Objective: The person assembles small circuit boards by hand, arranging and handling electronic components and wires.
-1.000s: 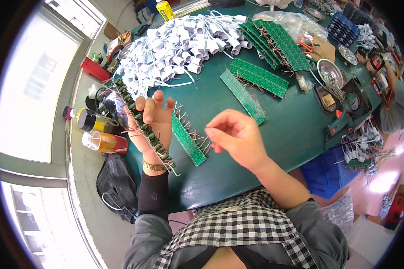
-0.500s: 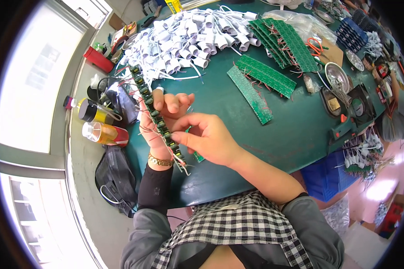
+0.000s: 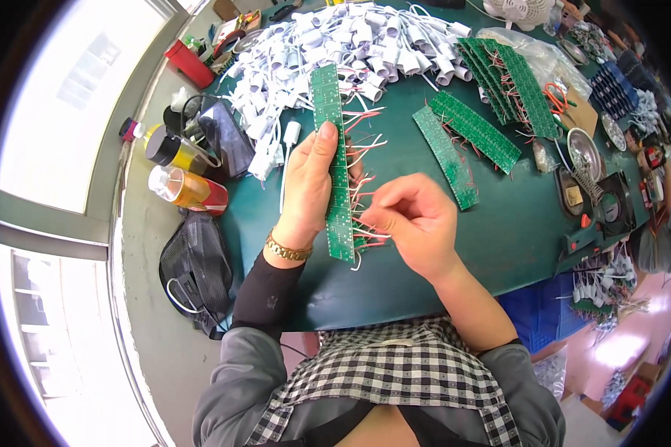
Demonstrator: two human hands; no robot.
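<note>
A long green circuit board (image 3: 338, 216) stands lengthwise in my left hand (image 3: 304, 190), whose thumb lies across the face and whose fingers reach behind. Pairs of red and white wires (image 3: 365, 144) stick out along the board's right edge. My right hand (image 3: 423, 227) is beside the lower part of that edge, thumb and forefinger pinched at the wire ends; the exact contact is slightly blurred. To the right, two more green boards (image 3: 446, 158) with short wires lie on the dark green table (image 3: 395, 287).
White cabled sockets (image 3: 365, 36) are heaped at the back. Stacked wired boards (image 3: 525, 89), orange-handled scissors (image 3: 558, 99) and a metal bowl (image 3: 585, 151) stand right. A phone (image 3: 229, 136), an orange drink bottle (image 3: 190, 192) and a black mesh bag (image 3: 194, 264) are left.
The board has turned from its component side to its flat green face and moved right. My left hand now grips it with the thumb in front; my right hand has shifted right, to the wires.
</note>
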